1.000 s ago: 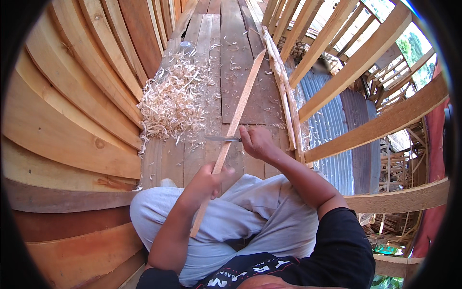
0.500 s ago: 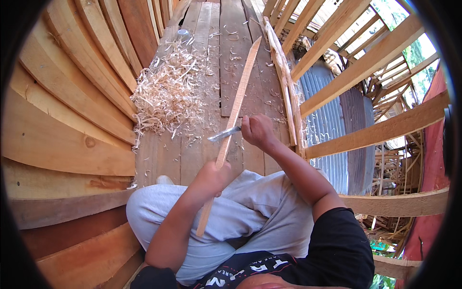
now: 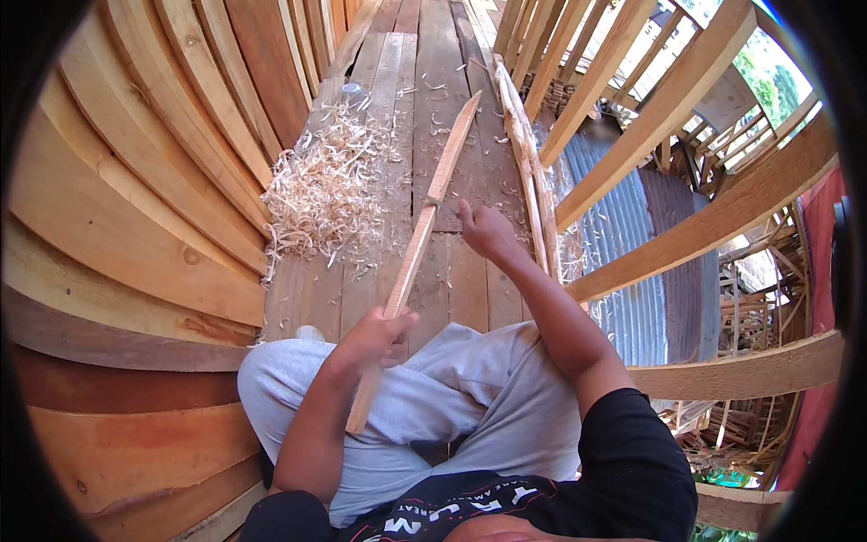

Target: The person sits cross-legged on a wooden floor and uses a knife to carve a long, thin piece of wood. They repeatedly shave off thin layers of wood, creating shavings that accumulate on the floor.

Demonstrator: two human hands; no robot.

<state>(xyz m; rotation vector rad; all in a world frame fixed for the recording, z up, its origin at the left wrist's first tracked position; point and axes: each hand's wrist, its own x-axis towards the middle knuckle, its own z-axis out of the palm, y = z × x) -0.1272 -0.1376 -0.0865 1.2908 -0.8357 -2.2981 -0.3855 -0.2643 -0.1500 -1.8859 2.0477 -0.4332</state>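
My left hand (image 3: 377,338) is closed around the lower part of a long, flat wooden strip (image 3: 417,242), which slants up and away to a pointed far end. The strip's near end hangs over my grey trousers. In my right hand (image 3: 490,229), closed, is a knife (image 3: 433,201). Its blade lies across the strip, past the middle toward the tip, and shows nearly edge-on. The knife's handle is hidden in my fist.
A heap of curled wood shavings (image 3: 325,194) lies on the plank floor (image 3: 442,294) ahead to the left, with a small clear cup (image 3: 353,93) behind it. Upright boards (image 3: 135,217) wall the left. Slatted railing (image 3: 650,122) runs along the right, above corrugated metal sheets (image 3: 623,244).
My right hand has moved the knife farther along the strip, away from me, and the blade has turned edge-on. My left hand still grips the strip. The view has shifted slightly.
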